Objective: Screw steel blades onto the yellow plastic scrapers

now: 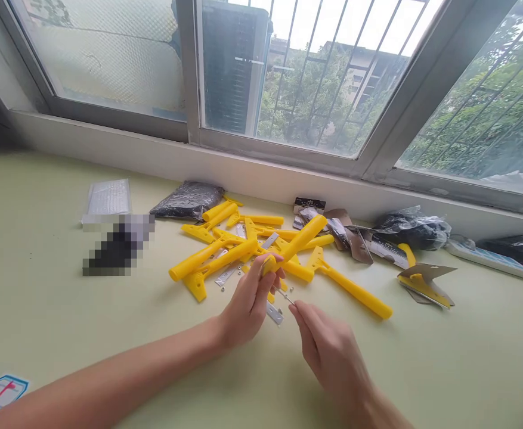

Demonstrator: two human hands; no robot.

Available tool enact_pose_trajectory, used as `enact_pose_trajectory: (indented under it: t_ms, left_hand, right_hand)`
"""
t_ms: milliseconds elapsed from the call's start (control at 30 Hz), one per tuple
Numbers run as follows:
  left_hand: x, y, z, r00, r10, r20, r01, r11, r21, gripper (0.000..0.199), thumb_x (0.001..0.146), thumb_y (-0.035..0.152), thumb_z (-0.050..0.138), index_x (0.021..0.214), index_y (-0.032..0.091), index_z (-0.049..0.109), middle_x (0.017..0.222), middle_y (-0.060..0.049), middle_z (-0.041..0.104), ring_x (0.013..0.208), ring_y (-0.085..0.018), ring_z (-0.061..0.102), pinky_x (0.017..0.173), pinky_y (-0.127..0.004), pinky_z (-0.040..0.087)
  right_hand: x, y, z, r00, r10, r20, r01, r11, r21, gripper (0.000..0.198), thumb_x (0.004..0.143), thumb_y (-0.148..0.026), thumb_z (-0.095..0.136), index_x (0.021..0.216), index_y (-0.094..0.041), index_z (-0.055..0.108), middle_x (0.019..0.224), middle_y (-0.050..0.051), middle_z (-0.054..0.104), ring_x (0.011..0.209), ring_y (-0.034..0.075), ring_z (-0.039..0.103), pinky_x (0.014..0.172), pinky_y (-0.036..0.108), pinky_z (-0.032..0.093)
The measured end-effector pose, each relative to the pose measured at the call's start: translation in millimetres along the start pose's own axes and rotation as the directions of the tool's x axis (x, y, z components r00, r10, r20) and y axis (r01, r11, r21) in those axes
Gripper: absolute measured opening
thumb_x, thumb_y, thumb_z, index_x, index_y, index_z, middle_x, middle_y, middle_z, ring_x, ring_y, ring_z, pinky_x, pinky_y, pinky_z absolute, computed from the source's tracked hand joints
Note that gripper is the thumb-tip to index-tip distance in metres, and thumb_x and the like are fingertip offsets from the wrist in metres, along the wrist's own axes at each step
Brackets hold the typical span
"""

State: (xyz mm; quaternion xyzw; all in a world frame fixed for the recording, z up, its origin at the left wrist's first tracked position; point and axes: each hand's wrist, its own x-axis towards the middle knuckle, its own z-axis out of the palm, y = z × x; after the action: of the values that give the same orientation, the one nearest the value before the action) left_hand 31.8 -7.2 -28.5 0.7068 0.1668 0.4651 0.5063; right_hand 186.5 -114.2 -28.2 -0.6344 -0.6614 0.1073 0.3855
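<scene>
My left hand (245, 304) is closed around a yellow plastic scraper (268, 264), whose end shows between thumb and fingers. A long yellow handle (306, 238) slants up to the right just beyond that hand; it seems to belong to the same scraper. In my right hand (328, 339) a thin metal screwdriver shaft (287, 296) is pinched, its tip pointing at the scraper and its grip hidden by the fingers. Behind both hands lies a pile of yellow scrapers (234, 256). Small nuts (222, 289) and a flat metal blade (274, 313) rest nearby.
A black plastic-wrapped package (188, 201) and a clear plastic box (108, 198) stand along the windowsill. To the right are brown card pieces (344, 226), a dark bagged bundle (415, 226) and a yellow scraper with card on it (426, 289). A marked label (2, 392) lies at lower left.
</scene>
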Motion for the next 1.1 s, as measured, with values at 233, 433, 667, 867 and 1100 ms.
enact_pose_trajectory:
  t_ms: [233, 433, 667, 867, 1100]
  left_hand:
    - [2.0, -0.6, 3.1, 0.995, -0.057, -0.079, 0.055, 0.998, -0.024, 0.024, 0.110, 0.035, 0.033, 0.129, 0.028, 0.045, 0.107, -0.004, 0.056, 0.089, -0.016, 0.053, 0.082, -0.034, 0.046]
    - [1.3, -1.3, 2.5, 0.995, -0.070, -0.077, 0.071, 0.998, 0.001, 0.024, 0.109, 0.039, 0.035, 0.126, 0.027, 0.047, 0.102, -0.004, 0.056, 0.087, -0.016, 0.052, 0.084, -0.035, 0.046]
    - [2.6, -1.4, 1.8, 0.991, -0.107, -0.084, 0.110, 0.994, 0.024, 0.024, 0.109, 0.041, 0.034, 0.125, 0.028, 0.047, 0.105, -0.003, 0.057, 0.085, -0.016, 0.050, 0.085, -0.036, 0.046]
    - [4.0, -0.5, 2.2, 0.984, -0.147, -0.096, 0.151, 0.988, 0.031, 0.027, 0.108, 0.043, 0.034, 0.127, 0.029, 0.048, 0.104, -0.002, 0.057, 0.087, -0.016, 0.052, 0.085, -0.036, 0.047]
    - [4.1, -0.7, 2.1, 0.982, -0.156, -0.104, 0.161, 0.986, 0.039, 0.029, 0.108, 0.044, 0.035, 0.127, 0.028, 0.050, 0.103, -0.003, 0.058, 0.090, -0.017, 0.055, 0.085, -0.036, 0.046]
  right_hand:
    - [5.4, -7.6, 0.9, 0.992, 0.122, -0.046, -0.118, 0.990, 0.078, 0.039, 0.103, -0.046, 0.047, 0.118, -0.021, 0.073, 0.079, 0.004, 0.061, 0.063, 0.014, 0.048, 0.059, 0.025, 0.041]
    - [7.8, -13.1, -5.6, 0.940, 0.298, 0.167, -0.329, 0.919, 0.215, 0.042, 0.102, -0.055, 0.046, 0.093, -0.022, 0.070, 0.063, -0.002, 0.049, 0.057, 0.013, 0.043, 0.050, 0.024, 0.035]
    - [2.1, 1.6, 3.5, 0.972, -0.173, -0.158, 0.156, 0.981, -0.119, 0.012, 0.101, -0.024, 0.056, 0.105, -0.023, 0.068, 0.091, -0.001, 0.073, 0.072, 0.010, 0.064, 0.070, 0.021, 0.048]
    - [1.8, -6.3, 5.2, 0.992, 0.072, -0.104, -0.071, 0.997, 0.019, 0.028, 0.105, -0.040, 0.047, 0.112, -0.022, 0.067, 0.094, 0.004, 0.069, 0.080, 0.014, 0.064, 0.076, 0.026, 0.051]
    - [6.4, -7.7, -0.6, 0.978, 0.202, 0.057, -0.207, 0.974, 0.091, 0.035, 0.103, -0.050, 0.047, 0.087, -0.023, 0.060, 0.071, -0.002, 0.058, 0.062, 0.013, 0.050, 0.058, 0.025, 0.040]
